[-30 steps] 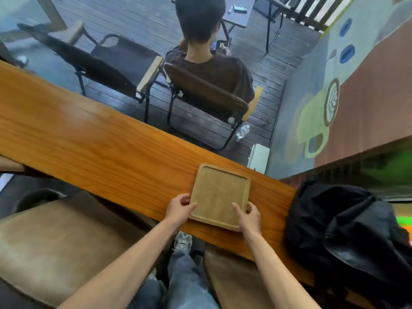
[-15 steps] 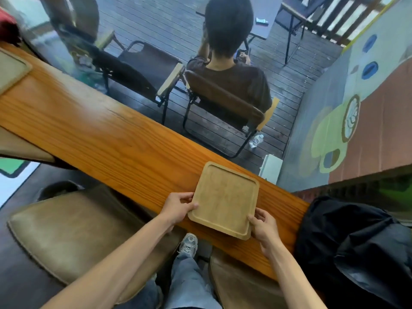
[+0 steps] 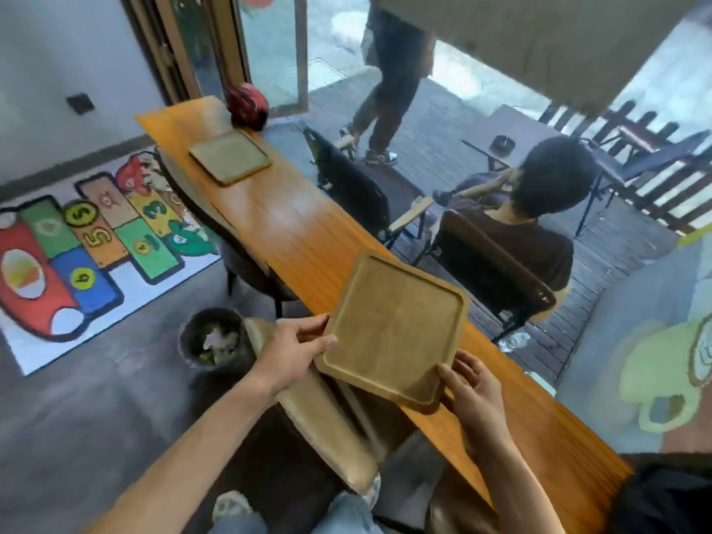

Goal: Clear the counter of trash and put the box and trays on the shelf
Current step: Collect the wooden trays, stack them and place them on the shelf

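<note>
Two hands of mine hold one square wooden tray [image 3: 393, 333] in the head view, lifted off the counter [image 3: 293, 233] and tilted, hanging over the counter's near edge. My left hand [image 3: 291, 352] pinches the tray's left corner, thumb lying on the top face and the other fingers curled beneath. My right hand [image 3: 468, 391] cups the tray's near right corner from below, fingers bent up around the rim. A second tray [image 3: 230, 156] lies flat on the counter's far end, well apart from the one I hold, and a red rounded object [image 3: 247, 106], too blurred to name, sits just beyond it at the counter's far tip. Left of the counter, on the floor, a dark bin [image 3: 212, 341] holds crumpled scraps, and farther left lies a colourful numbered floor mat [image 3: 77, 256]. Beyond the counter's far side a seated person [image 3: 535, 233] faces away in a dark chair [image 3: 489, 271].
</note>
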